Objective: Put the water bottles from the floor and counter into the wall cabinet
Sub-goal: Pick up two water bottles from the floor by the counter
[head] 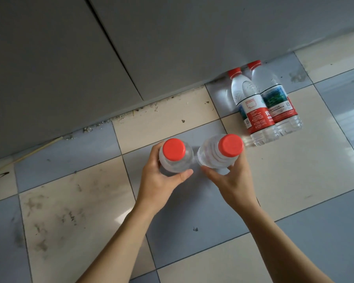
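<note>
There are four water bottles, all clear with red caps. Two are held and two stand on the floor.

The left hand (161,180) grips the left bottle (176,158) around its top part, with the thumb curled across the near side and the fingers wrapped behind. The right hand (231,182) grips the right bottle (219,154) the same way, thumb on the near side and fingers on the far side. These two bottles are seen from above, so their labels do not show. Their shoulders are just beside each other, and I cannot tell if they touch.

The other two bottles stand upright on the floor (80,211), side by side and touching, close to the grey cabinet doors (70,58). The near standing bottle (251,107) has a label with a white part on top, a red band below and small white writing too tiny to read. The far standing bottle (276,99) has a label with a green and blue picture above a red band. Big white letters sit where the two labels meet, but they are partly hidden.

The floor has blue-grey and cream tiles with dark smudges on them. A thin stick (29,154) lies along the bottom of the doors at the left.
</note>
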Demonstrator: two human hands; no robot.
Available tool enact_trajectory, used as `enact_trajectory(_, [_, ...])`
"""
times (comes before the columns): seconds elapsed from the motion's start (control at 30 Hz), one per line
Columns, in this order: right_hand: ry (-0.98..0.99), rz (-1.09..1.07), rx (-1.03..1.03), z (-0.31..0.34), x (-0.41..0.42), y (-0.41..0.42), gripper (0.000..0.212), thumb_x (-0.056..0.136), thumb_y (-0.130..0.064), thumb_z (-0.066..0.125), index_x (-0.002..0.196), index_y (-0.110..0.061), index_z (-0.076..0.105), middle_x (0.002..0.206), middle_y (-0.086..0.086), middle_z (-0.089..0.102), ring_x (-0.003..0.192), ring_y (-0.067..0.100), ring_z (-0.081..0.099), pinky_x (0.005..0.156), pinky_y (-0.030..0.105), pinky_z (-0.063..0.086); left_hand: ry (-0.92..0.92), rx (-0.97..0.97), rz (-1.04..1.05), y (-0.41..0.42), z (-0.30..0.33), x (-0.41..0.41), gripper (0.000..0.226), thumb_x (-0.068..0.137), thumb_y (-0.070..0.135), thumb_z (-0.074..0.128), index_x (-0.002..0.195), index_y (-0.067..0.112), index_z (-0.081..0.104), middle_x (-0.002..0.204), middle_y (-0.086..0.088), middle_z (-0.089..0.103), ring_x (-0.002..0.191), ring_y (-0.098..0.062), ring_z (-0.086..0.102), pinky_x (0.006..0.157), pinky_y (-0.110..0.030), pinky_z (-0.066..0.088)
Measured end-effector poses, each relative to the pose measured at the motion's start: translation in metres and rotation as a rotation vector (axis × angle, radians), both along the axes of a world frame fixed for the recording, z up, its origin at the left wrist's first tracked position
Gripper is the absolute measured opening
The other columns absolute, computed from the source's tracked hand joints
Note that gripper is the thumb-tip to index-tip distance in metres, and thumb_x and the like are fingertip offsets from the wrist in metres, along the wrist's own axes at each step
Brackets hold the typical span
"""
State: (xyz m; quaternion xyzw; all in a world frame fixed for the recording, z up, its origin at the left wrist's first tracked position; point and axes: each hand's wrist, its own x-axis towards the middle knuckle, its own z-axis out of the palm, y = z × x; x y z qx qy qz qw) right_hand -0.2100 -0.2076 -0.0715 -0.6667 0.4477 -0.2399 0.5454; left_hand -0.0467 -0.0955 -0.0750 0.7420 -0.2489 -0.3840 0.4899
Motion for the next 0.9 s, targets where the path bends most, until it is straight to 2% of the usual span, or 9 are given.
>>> enact_trajectory(0.07, [-0.004,0.015,-0.005,0.001,0.003,-0.002,0.064,0.078,-0.015,0.087,0.129,-0.026,0.050,0.117,-0.017,0.063,0.110,0.008,0.063,0.092,0.018,0.050,-0.018,0.014,0.021,-0.004,0.001,-0.005,0.068,0.064,0.036,0.093,0.124,0.025,0.063,0.115,0.005,0.073,0.108,-0.018,0.069,0.099,-0.043,0.054])
enact_trajectory(0.13, [0.002,0.024,0.023,0.006,0.006,-0.005,0.064,0.077,-0.010,0.087,0.128,-0.025,0.052,0.119,-0.010,0.065,0.111,0.012,0.064,0.093,0.026,0.052,-0.052,0.023,0.065,-0.006,0.010,-0.012,0.063,0.065,0.033,0.092,0.120,0.036,0.061,0.113,0.012,0.072,0.105,-0.010,0.068,0.091,-0.026,0.055])
enact_trajectory(0.23, [0.009,0.059,0.052,0.032,0.011,-0.007,0.065,0.074,-0.005,0.087,0.127,-0.023,0.054,0.118,-0.006,0.065,0.109,0.009,0.064,0.088,0.019,0.052,-0.069,0.029,0.157,-0.008,0.041,-0.022,0.064,0.066,0.030,0.093,0.119,0.039,0.060,0.111,0.017,0.071,0.104,-0.005,0.067,0.082,-0.013,0.050])
enact_trajectory(0.3, [0.019,0.088,0.029,0.062,0.012,-0.006,0.065,0.072,-0.006,0.087,0.126,-0.026,0.055,0.117,-0.010,0.065,0.108,0.006,0.063,0.087,0.015,0.051,-0.064,0.042,0.198,-0.004,0.072,-0.027,0.066,0.066,0.031,0.094,0.123,0.036,0.060,0.112,0.017,0.070,0.105,-0.004,0.066,0.083,-0.014,0.052])
enact_trajectory(0.4, [0.029,0.131,0.021,0.132,0.013,-0.001,0.068,0.073,-0.007,0.085,0.117,-0.047,0.052,0.114,-0.020,0.064,0.106,0.005,0.063,0.086,0.015,0.050,-0.061,0.061,0.229,0.008,0.139,-0.029,0.066,0.069,0.033,0.093,0.125,0.034,0.059,0.112,0.017,0.069,0.107,-0.005,0.064,0.083,-0.015,0.054])
enact_trajectory(0.5, [0.050,0.179,0.045,0.219,0.012,0.005,0.065,0.074,-0.005,0.085,0.116,-0.041,0.052,0.115,-0.008,0.066,0.106,0.013,0.064,0.091,0.026,0.055,-0.020,0.081,0.262,0.022,0.226,-0.032,0.067,0.070,0.034,0.093,0.128,0.033,0.059,0.115,0.016,0.068,0.110,-0.007,0.064,0.092,-0.027,0.056])
enact_trajectory(0.63, [0.063,0.237,0.063,0.344,0.010,0.012,0.062,0.073,-0.011,0.088,0.125,-0.025,0.057,0.114,-0.013,0.067,0.107,0.009,0.065,0.087,0.017,0.055,0.040,0.079,0.293,0.040,0.354,-0.031,0.072,0.069,0.035,0.093,0.131,0.032,0.058,0.120,0.012,0.069,0.116,-0.014,0.064,0.101,-0.040,0.055])
enact_trajectory(0.73, [0.075,0.275,0.078,0.439,0.009,0.017,0.065,0.073,-0.017,0.089,0.130,-0.025,0.057,0.110,-0.028,0.066,0.107,0.000,0.064,0.083,0.010,0.052,0.064,0.070,0.297,0.051,0.449,-0.026,0.072,0.068,0.040,0.093,0.130,0.032,0.058,0.119,0.014,0.070,0.114,-0.013,0.066,0.099,-0.039,0.056])
enact_trajectory(0.9, [0.061,0.322,0.087,0.593,0.011,0.033,0.067,0.075,-0.024,0.088,0.133,-0.026,0.054,0.112,-0.031,0.066,0.109,-0.004,0.063,0.084,0.009,0.052,0.088,0.056,0.281,0.075,0.596,-0.014,0.070,0.066,0.042,0.094,0.127,0.033,0.061,0.117,0.016,0.071,0.112,-0.007,0.067,0.098,-0.033,0.057])
